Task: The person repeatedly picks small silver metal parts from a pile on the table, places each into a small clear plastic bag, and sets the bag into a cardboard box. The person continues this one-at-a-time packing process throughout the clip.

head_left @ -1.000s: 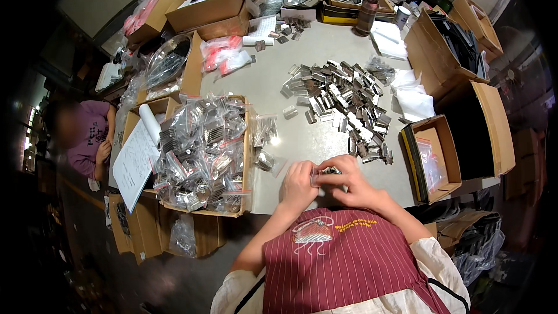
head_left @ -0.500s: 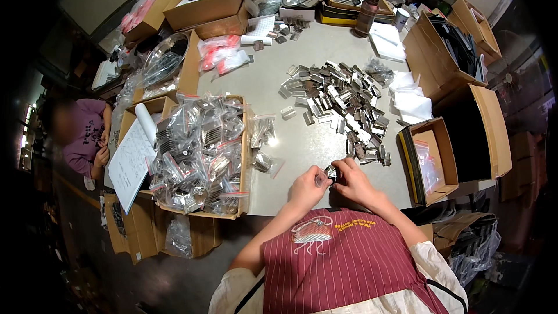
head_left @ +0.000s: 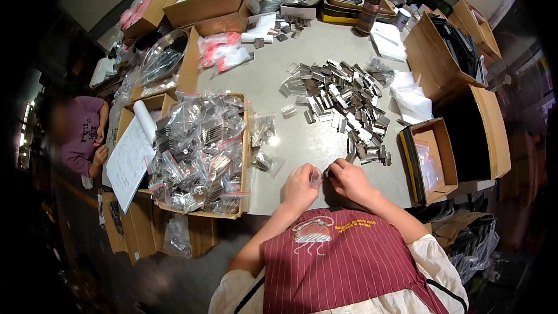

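Steadying the bag (head_left: 315,178) should help; the left hand (head_left: 299,188) clamps it. For the right hand (head_left: 350,182), I cannot tell the grip.

Right hand (head_left: 347,179), palm side hidden

I read the counter (head_left: 290,142) as plain pale grey. I log the metal pieces (head_left: 343,102) as silver, several dark brown. The bags (head_left: 200,151) are transparent with red lines; their carton (head_left: 246,168) is tan. I identify the apron (head_left: 349,261) as maroon with thin white pinstripes and yellow lettering, the sleeves (head_left: 437,273) as cream, the bottle (head_left: 367,16) as dark brown, the co-worker's shirt (head_left: 87,117) as purple with dark print, and the small box (head_left: 410,166) as tan inside, black and yellow outside.
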A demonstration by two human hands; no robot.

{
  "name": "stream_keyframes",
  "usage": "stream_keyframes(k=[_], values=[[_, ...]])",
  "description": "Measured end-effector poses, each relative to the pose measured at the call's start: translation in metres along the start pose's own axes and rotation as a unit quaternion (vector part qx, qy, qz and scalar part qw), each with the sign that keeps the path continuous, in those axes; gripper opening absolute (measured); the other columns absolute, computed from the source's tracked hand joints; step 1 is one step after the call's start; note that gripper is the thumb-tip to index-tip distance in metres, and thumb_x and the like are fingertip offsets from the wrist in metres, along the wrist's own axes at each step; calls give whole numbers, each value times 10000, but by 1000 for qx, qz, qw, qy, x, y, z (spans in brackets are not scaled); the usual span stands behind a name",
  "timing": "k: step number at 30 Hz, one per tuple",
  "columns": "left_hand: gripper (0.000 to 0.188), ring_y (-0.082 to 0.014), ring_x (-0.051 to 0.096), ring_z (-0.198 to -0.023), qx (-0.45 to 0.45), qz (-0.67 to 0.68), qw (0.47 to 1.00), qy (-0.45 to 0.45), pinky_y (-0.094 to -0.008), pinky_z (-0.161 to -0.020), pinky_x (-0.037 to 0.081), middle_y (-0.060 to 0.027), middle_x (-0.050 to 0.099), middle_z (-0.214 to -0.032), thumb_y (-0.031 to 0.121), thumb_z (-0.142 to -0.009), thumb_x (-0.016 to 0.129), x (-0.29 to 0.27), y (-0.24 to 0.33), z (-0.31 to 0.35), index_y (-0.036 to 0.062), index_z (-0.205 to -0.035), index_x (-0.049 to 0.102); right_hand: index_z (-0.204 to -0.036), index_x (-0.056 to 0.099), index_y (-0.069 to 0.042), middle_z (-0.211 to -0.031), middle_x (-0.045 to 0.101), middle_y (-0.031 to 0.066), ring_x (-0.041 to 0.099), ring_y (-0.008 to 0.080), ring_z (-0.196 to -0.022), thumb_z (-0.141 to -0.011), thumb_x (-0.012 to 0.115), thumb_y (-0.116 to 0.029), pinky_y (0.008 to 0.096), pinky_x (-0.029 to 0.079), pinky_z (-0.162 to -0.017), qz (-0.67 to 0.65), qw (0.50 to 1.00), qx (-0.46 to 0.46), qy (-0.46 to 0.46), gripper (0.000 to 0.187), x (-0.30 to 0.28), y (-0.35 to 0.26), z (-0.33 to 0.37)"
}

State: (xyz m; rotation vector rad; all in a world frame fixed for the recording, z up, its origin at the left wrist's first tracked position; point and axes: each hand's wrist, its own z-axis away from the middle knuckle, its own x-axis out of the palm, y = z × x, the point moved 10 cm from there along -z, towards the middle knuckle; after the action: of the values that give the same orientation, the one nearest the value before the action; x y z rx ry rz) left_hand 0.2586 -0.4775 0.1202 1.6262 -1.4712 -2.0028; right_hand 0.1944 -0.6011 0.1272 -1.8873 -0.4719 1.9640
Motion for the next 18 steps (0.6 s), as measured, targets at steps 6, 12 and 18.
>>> stream_keyframes(k=[6, 12, 18], values=[[220, -277, 666, -847, -23, 103, 993, -57, -404, -730, 518, -84, 678, -859, 139, -792, 783, -10, -3, -1, 62, -923, 624, -1142, 668, 7, -1148, 685, 159, 693, 306, -1001, -823, 753, -21, 367, 566, -834, -189, 973, -81, 108, 331, -70, -36, 1], [242, -102, 549, -711, -16, 330, 939, -99, -304, -647, 465, -46, 617, -759, 117, -795, 794, -8, 14, -1, 26, -927, 613, -1190, 631, 1, -1223, 632, 209, 656, 389, -1031, -758, 693, 24, 423, 554, -865, -112, 953, -265, 93, 437, -77, -79, 11], [225, -115, 567, -718, 64, 187, 963, -181, -305, -653, 474, -59, 629, -745, 85, -791, 764, 30, 1, 1, 15, -947, 618, -1137, 641, -5, -1147, 659, 170, 659, 340, -935, -767, 738, -12, 402, 546, -792, -91, 946, -300, 80, 382, -86, -98, 17]])
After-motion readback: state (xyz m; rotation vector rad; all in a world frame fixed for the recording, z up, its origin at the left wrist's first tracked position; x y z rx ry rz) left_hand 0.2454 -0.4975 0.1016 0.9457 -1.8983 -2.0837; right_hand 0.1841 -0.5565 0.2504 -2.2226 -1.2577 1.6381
